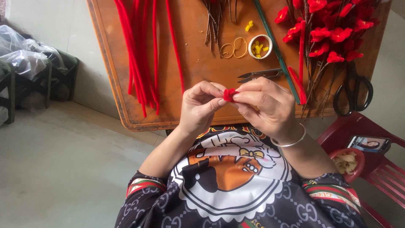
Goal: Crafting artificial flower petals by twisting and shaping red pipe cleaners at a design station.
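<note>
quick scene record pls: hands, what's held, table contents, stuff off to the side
left hand: pinches small red fuzzy piece
right hand: pinches the same piece from the other side
table: wooden, orange-brown
on table: red fuzzy stems, finished red flowers, snips, black scissors, small cup of yellow bits
side: red plastic chair with a phone

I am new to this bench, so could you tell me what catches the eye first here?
First, the small red flower piece pinched between the left hand and right hand at the table's near edge. Then the long red stems at the far left, and the red flower bunch at the far right.
</note>
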